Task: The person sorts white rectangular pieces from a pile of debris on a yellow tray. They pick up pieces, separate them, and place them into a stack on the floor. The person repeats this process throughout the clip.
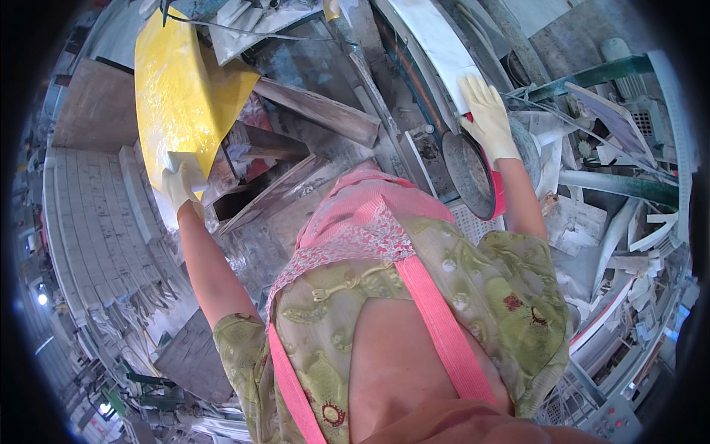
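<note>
Two gloves (177, 185) (488, 122), one yellow sheet (171, 89), two pink straps (446, 325) (291, 385) show.

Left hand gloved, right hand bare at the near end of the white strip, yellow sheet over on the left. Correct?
Not quite: the right hand is gloved too, in a pale glove, as the head view shows. The rest holds: left hand gloved, right hand at the near end of the white strip, yellow sheet on the left.

Long grey strips (96, 222) are stacked at the left, beside a brown board (96, 107). A worn plank (322, 112) is slanted across the upper middle. At the right, a greyish-purple panel (611, 120) is tilted near a green metal bar (592, 78).
</note>
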Available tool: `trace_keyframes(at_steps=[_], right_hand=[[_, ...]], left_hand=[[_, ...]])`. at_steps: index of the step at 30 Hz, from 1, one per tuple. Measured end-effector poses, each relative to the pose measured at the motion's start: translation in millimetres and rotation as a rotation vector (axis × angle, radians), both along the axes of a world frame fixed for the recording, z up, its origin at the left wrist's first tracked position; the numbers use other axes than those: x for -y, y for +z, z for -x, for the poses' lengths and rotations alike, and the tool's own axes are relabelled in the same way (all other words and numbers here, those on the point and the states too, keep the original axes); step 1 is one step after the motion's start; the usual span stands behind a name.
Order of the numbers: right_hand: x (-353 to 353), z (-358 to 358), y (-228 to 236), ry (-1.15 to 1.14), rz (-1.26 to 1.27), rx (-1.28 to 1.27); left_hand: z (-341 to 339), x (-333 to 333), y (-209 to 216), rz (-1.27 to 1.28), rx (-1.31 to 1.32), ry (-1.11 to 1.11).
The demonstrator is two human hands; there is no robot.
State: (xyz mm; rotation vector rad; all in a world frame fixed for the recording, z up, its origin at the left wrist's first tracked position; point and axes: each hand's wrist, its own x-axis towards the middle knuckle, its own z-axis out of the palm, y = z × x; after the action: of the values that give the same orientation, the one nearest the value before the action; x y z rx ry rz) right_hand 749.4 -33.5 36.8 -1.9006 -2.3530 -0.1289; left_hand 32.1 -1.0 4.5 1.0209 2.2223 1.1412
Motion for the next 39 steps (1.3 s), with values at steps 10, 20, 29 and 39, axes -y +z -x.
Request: trace_keyframes(at_steps=[10, 20, 29, 39], right_hand=[[-30, 5, 3, 0.002, -0.216, -0.048], [-78, 15, 1, 0.04, 0.09, 0.322], [-110, 12, -5, 0.004, -0.032, -0.035], [-113, 243, 51, 0.184, 0.34, -1.245]], left_hand=[[-34, 2, 21, 0.052, -0.104, -0.044], [-103, 20, 82, 0.2, -0.301, 0.253], [-110, 31, 92, 0.117, -0.244, 0.197], [-94, 27, 71, 0.045, -0.203, 0.128]])
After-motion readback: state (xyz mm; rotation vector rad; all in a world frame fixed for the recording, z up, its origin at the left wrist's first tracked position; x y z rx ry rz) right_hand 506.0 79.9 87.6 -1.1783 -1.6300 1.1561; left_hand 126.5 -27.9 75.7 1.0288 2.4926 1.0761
